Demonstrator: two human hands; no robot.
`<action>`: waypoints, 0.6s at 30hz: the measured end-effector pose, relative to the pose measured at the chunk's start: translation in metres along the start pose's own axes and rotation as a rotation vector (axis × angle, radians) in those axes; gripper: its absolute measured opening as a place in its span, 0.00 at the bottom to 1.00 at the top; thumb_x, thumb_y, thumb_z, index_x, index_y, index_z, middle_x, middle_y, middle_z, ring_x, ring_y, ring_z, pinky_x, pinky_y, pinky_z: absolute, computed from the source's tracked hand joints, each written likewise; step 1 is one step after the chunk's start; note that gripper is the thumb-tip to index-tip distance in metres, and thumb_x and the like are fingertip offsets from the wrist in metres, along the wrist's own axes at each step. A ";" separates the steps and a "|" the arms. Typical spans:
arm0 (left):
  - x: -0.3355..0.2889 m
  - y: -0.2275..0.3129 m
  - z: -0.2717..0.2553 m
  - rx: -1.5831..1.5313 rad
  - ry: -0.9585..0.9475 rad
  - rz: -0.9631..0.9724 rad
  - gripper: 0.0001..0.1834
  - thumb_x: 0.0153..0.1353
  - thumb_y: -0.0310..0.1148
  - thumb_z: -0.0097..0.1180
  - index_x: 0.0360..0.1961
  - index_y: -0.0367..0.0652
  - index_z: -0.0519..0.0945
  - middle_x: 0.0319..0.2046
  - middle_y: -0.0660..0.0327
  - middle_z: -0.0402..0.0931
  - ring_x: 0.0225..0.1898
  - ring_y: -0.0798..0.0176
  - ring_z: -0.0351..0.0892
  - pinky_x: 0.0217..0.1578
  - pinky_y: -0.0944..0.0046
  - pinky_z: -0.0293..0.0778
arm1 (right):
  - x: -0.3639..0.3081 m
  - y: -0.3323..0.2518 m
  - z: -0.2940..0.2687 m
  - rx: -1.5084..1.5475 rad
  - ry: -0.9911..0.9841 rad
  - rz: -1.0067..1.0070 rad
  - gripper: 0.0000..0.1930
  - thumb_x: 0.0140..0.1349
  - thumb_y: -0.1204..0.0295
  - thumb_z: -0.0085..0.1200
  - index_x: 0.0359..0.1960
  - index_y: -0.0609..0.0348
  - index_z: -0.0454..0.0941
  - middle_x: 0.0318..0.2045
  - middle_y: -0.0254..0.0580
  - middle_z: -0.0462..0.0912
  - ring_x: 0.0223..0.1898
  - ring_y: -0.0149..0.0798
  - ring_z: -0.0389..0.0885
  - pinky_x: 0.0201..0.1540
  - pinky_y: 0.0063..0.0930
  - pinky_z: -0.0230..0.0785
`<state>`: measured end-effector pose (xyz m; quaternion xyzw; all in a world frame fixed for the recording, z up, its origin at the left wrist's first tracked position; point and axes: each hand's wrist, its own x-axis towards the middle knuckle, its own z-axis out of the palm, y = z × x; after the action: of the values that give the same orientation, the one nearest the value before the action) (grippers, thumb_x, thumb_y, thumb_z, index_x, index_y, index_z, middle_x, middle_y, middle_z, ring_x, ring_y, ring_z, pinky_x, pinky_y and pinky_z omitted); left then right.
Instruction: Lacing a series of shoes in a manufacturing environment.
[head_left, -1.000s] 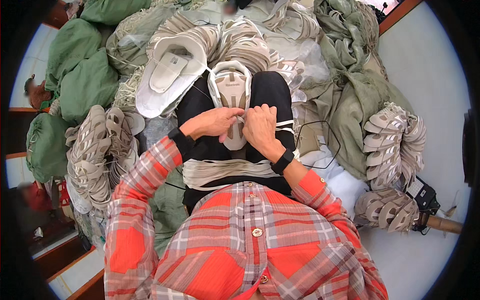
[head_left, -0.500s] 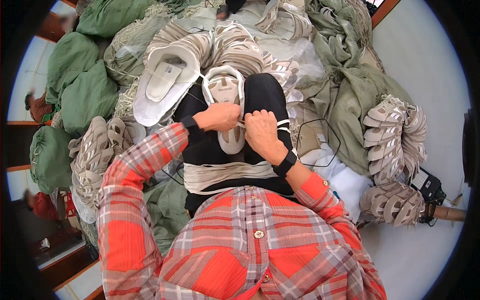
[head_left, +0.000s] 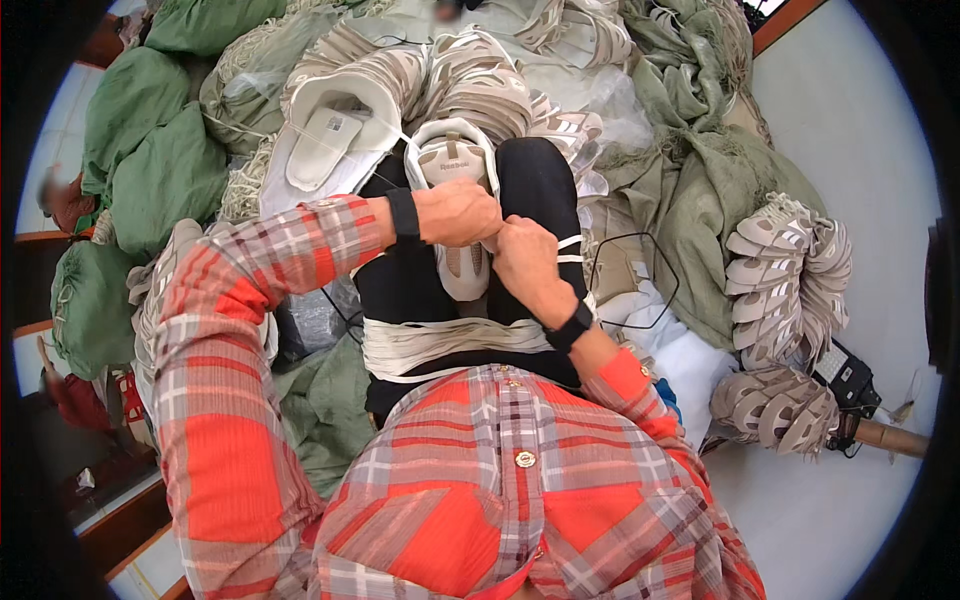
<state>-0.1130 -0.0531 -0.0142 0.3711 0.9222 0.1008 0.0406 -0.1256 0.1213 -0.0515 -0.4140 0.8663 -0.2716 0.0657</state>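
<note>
A beige and white shoe upper [head_left: 466, 272] stands between my knees, its toe toward me and its padded collar away. My left hand [head_left: 458, 212] is closed over the middle of the upper, its fingers bent in a pinch. Right beside it, my right hand [head_left: 528, 262] is also closed, the fingertips of both hands nearly meeting. A short bit of white shoelace shows between them; most of it is hidden by the fingers. Across my lap lies a bundle of white shoelaces [head_left: 455, 348].
Stacked shoe uppers [head_left: 480, 85] spread beyond my knees, with a white sole-shaped piece [head_left: 320, 150] at left. Green sacks [head_left: 165, 190] line the left side. More uppers [head_left: 785, 280] hang together at right, near a black device [head_left: 848, 378]. A dark wire loop [head_left: 672, 300] sits by my right thigh.
My left hand has moved up and right across the upper, its elbow swinging outward. My right hand has shifted slightly and stays close to it. The view has tilted a little.
</note>
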 end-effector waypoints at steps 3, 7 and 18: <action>0.010 0.009 -0.041 0.251 -0.146 -0.282 0.06 0.53 0.28 0.51 0.29 0.36 0.70 0.19 0.54 0.74 0.22 0.54 0.79 0.19 0.58 0.72 | -0.001 0.005 -0.034 0.259 0.263 -0.076 0.08 0.49 0.80 0.56 0.32 0.61 0.77 0.31 0.45 0.74 0.38 0.49 0.72 0.39 0.38 0.66; -0.062 -0.021 -0.059 0.197 0.022 -0.615 0.07 0.58 0.30 0.47 0.32 0.37 0.68 0.16 0.50 0.74 0.17 0.52 0.77 0.19 0.57 0.72 | -0.007 0.003 -0.042 0.235 0.145 -0.254 0.04 0.49 0.76 0.54 0.27 0.59 0.77 0.29 0.43 0.70 0.35 0.45 0.69 0.38 0.36 0.63; -0.086 0.052 -0.022 -2.438 0.693 -0.612 0.09 0.63 0.33 0.44 0.31 0.40 0.72 0.22 0.57 0.76 0.14 0.69 0.67 0.16 0.73 0.62 | -0.002 0.002 -0.036 -0.296 -0.051 -0.346 0.03 0.47 0.73 0.54 0.25 0.57 0.76 0.27 0.42 0.70 0.34 0.43 0.68 0.36 0.34 0.59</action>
<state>-0.0192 -0.0793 0.0182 -0.1733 0.2468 0.9443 0.1318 -0.1379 0.1391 -0.0225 -0.5682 0.8109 -0.1384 -0.0215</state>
